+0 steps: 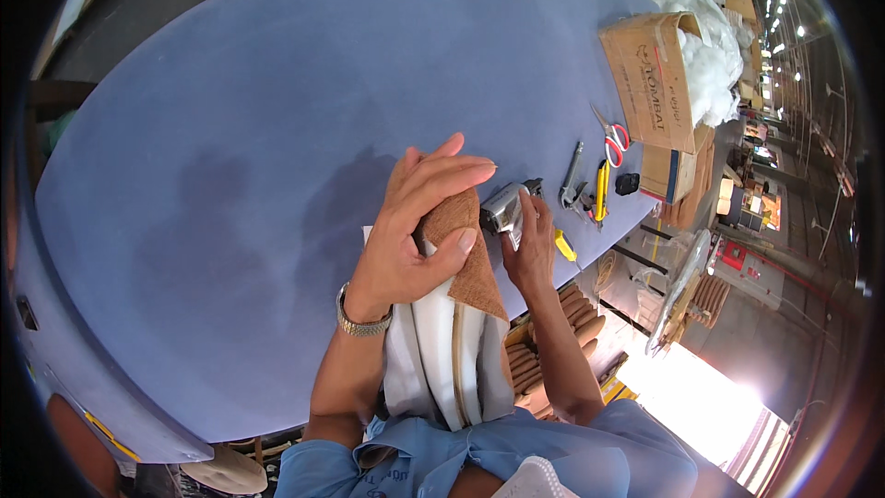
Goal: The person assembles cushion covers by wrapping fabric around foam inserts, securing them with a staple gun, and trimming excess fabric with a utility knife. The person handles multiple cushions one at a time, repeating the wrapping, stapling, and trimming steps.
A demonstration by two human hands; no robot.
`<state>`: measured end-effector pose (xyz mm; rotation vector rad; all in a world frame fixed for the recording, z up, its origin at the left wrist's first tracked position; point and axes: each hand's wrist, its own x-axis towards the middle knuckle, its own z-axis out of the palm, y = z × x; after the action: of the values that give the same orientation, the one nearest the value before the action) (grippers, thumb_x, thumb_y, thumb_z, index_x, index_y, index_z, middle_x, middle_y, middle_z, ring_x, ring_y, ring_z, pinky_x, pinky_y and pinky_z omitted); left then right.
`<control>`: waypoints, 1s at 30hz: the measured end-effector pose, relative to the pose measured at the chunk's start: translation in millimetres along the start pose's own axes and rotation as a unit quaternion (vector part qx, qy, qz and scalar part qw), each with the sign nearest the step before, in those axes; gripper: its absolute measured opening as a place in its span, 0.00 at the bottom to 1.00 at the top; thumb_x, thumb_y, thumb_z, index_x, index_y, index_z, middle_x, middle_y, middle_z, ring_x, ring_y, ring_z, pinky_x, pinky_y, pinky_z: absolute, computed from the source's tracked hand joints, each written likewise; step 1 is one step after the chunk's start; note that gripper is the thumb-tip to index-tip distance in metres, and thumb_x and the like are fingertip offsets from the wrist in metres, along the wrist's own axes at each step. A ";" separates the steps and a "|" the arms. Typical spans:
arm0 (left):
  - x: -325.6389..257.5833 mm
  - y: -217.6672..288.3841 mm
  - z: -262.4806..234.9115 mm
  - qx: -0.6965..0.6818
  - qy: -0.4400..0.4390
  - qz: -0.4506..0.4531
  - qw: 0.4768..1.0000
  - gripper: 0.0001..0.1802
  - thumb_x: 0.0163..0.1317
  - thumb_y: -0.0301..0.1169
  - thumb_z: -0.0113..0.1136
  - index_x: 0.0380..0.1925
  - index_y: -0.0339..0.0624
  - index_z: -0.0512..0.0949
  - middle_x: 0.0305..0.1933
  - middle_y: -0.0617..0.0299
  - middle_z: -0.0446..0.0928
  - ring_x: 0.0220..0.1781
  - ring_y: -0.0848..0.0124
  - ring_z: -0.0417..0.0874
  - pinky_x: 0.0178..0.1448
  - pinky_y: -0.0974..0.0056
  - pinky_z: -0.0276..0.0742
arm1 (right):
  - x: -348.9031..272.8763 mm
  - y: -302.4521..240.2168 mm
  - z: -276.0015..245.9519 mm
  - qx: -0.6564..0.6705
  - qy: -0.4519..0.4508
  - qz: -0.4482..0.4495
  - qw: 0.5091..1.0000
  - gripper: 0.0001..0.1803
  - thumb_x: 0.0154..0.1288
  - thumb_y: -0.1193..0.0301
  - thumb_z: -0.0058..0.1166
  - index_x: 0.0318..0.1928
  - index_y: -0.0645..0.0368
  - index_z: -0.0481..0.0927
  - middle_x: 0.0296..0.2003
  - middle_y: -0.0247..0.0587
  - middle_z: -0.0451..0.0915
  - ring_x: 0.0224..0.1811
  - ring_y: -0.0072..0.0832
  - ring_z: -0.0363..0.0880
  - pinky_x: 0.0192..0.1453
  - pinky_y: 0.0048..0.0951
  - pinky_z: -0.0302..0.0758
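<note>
My left hand (410,231), with a metal watch on the wrist, holds the upper end of a padded upholstery piece. Its thumb presses on the brown fabric (475,258), while the fingers bend over the far side. White padding or lining (438,341) with a brown strip along it runs down from there to my body. To the right, my right hand (530,244) is closed around a silver and black staple gun (502,209) at the tabletop. The tool's nose lies beside the brown fabric; whether they touch is hard to tell.
A large blue-covered table (277,65) spreads ahead. On its right lie red-handled scissors (616,143), a yellow cutter (602,189), a grey metal tool (572,175) and a yellow-handled tool (564,245). Beyond stands a cardboard box (650,83) with white stuffing. Brown padded pieces (576,309) are stacked below.
</note>
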<state>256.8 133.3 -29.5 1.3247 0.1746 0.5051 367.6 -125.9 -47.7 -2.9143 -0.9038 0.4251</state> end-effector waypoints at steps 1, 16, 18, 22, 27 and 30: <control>0.2 0.7 1.3 0.003 0.004 0.002 1.000 0.29 0.60 0.34 0.62 0.64 0.44 0.79 0.67 0.55 0.79 0.82 0.47 0.64 0.83 0.36 0.38 | 5.3 -0.2 0.2 0.000 0.020 0.003 1.000 0.53 0.55 0.78 0.71 0.79 0.49 0.59 0.74 0.58 0.61 0.72 0.59 0.68 0.70 0.50 0.76; -2.5 -0.7 8.7 0.026 0.025 0.014 0.999 0.35 0.55 0.32 0.60 0.68 0.44 0.76 0.69 0.54 0.77 0.82 0.50 0.64 0.83 0.36 0.39 | 21.2 -33.4 -129.2 0.490 -0.099 0.065 0.864 0.46 0.57 0.77 0.66 0.77 0.59 0.63 0.54 0.37 0.82 0.54 0.28 0.83 0.58 0.28 0.80; -2.6 1.3 6.7 0.020 0.015 0.013 1.000 0.36 0.54 0.32 0.59 0.68 0.44 0.76 0.69 0.54 0.77 0.82 0.50 0.64 0.83 0.36 0.39 | 15.8 -60.6 -157.9 0.476 -0.074 -0.016 0.876 0.42 0.59 0.74 0.69 0.75 0.60 0.68 0.48 0.35 0.84 0.48 0.26 0.84 0.56 0.28 0.81; -0.3 -0.7 7.9 0.031 0.021 0.013 0.999 0.37 0.51 0.30 0.59 0.67 0.44 0.77 0.69 0.54 0.77 0.81 0.50 0.65 0.83 0.35 0.40 | 25.5 -88.8 -200.2 0.326 -0.213 -0.112 0.914 0.42 0.52 0.66 0.72 0.70 0.61 0.76 0.54 0.50 0.83 0.55 0.41 0.85 0.60 0.35 0.78; -0.6 -2.9 7.4 0.013 0.020 0.019 1.000 0.38 0.49 0.30 0.60 0.67 0.43 0.77 0.68 0.54 0.77 0.81 0.49 0.66 0.83 0.35 0.39 | 25.7 -102.3 -211.2 0.186 -0.228 -0.206 0.933 0.46 0.49 0.66 0.71 0.73 0.59 0.74 0.56 0.52 0.82 0.53 0.48 0.85 0.56 0.40 0.82; -0.7 -3.4 6.7 0.003 0.021 0.021 1.000 0.38 0.49 0.29 0.60 0.67 0.43 0.77 0.68 0.53 0.77 0.80 0.50 0.66 0.84 0.35 0.38 | 27.5 -107.2 -211.9 0.163 -0.228 -0.225 0.933 0.46 0.50 0.66 0.70 0.73 0.57 0.73 0.56 0.52 0.81 0.52 0.48 0.86 0.54 0.40 0.83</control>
<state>259.8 126.6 -31.2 1.3261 0.1824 0.5689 389.8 -16.9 163.9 -2.2442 -1.3550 1.1078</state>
